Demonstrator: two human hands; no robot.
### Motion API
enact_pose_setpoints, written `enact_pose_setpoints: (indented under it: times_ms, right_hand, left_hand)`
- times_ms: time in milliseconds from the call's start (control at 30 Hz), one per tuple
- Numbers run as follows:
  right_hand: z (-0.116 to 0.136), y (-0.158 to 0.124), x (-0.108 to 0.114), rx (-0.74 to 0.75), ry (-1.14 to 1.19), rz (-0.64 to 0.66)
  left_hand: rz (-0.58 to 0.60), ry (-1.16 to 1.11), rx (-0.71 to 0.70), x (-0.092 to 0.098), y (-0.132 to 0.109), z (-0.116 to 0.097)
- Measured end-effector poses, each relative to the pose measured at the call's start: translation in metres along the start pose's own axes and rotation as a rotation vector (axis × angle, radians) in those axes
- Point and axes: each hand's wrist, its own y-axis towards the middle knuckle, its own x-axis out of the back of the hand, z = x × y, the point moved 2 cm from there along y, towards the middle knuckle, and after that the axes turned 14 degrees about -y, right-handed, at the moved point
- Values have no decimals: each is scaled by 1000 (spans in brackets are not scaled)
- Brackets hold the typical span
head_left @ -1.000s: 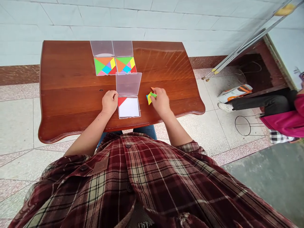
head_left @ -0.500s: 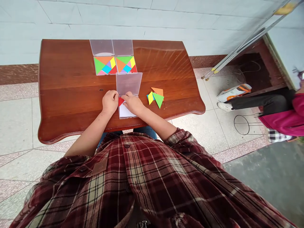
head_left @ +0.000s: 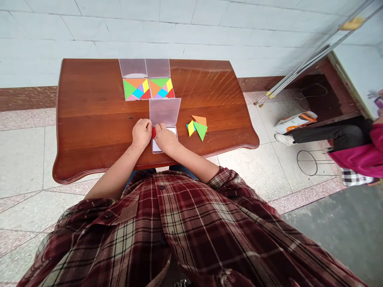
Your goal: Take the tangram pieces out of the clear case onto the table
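Observation:
An open plastic tangram box lies near the table's front edge, its clear lid [head_left: 165, 111] tilted up at the back and its white-lined tray [head_left: 157, 148] in front. My right hand [head_left: 166, 140] reaches over the tray with its fingers bent onto a red tangram piece [head_left: 153, 133] at the tray's left side. Closed at the tray's upper left corner is my left hand [head_left: 141, 132], touching the edge; what its fingertips hold is hidden. Loose on the table to the right are a green triangle [head_left: 201, 130], an orange piece [head_left: 201, 119], a yellow parallelogram [head_left: 191, 128] and partly covered blue.
Two filled tangram boxes stand open behind, the left set [head_left: 137, 89] beside the right set [head_left: 161, 88]. The wooden table [head_left: 89, 115] has a curved front edge. Crutches [head_left: 287, 79] lean at the right, near a seated person's leg [head_left: 323, 137] and a white-orange bag [head_left: 295, 122].
The view has shifted, so the table sits slightly lower. My right fingers have moved a little on the red piece, which now shows as a taller patch. The left hand stays by the tray corner.

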Motion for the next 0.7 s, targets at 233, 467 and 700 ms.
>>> enact_pose_setpoints:
  times_ms: [233,467,700]
  right_hand:
    - [4,0,-3,72,-43,15]
    - [-7,4,2,83,27,26]
    - [-21,0,9,138,49,144]
  left_hand:
    - [-8,-28,18,0,-1,-2]
    - [-4,-17,18,-1,-1,-1]
    - [12,-13,20,1,-2,-1]
